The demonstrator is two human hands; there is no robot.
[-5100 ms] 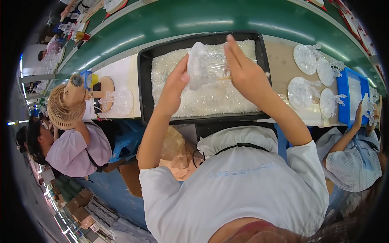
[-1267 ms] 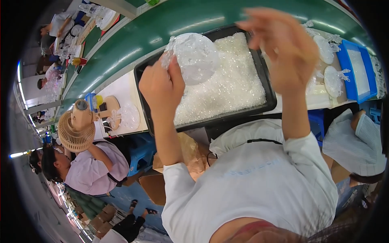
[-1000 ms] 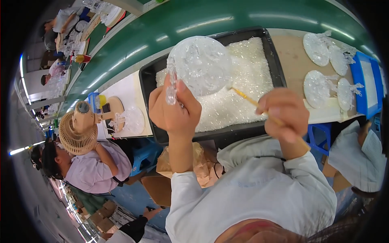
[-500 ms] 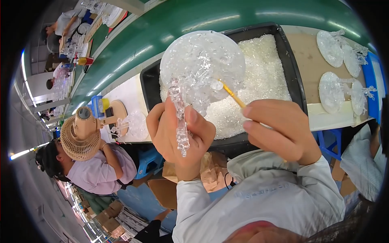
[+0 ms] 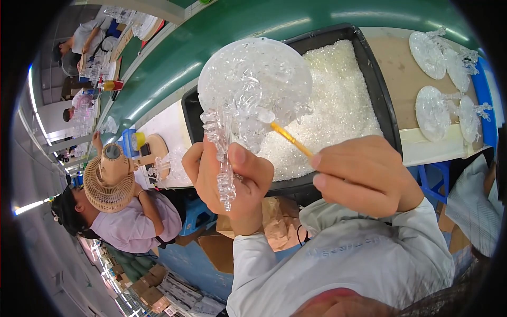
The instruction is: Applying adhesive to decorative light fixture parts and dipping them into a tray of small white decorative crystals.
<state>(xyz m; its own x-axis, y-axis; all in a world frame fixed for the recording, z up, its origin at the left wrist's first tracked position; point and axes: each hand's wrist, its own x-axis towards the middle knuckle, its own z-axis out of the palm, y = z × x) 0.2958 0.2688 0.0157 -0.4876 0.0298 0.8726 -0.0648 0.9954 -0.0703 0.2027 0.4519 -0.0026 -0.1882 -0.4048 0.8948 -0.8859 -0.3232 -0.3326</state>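
Green conveyor belting (image 5: 222, 31) curves across the top of a busy workshop, and against it sits a black tray (image 5: 377, 95) heaped with small clear crystal bits (image 5: 338, 116). Raised close to the camera, above the tray's near left corner, is a clear round ornament (image 5: 256, 79), a domed disc crusted with glassy pieces, with a knobbly clear stem (image 5: 224, 169) hanging below it. The left hand (image 5: 227, 179) is wrapped around that stem, thumb pressed across it. The right hand (image 5: 364, 174) is closed on a thin yellow stick (image 5: 290, 140), whose tip touches the lower face of the disc near its middle. To the right, on a pale bench (image 5: 401, 68), lie four more finished discs (image 5: 446, 79) (two pairs, near a blue edge). At lower left a seated co-worker (image 5: 132, 222) bends beside a woven straw fan (image 5: 108, 182). The risk, as I judge it, lies in the grip: the ornament is top-heavy on a bumpy, slick stem, so a hard push from the stick could twist it in the fingers, knock loose a crystal, or snap the stem.
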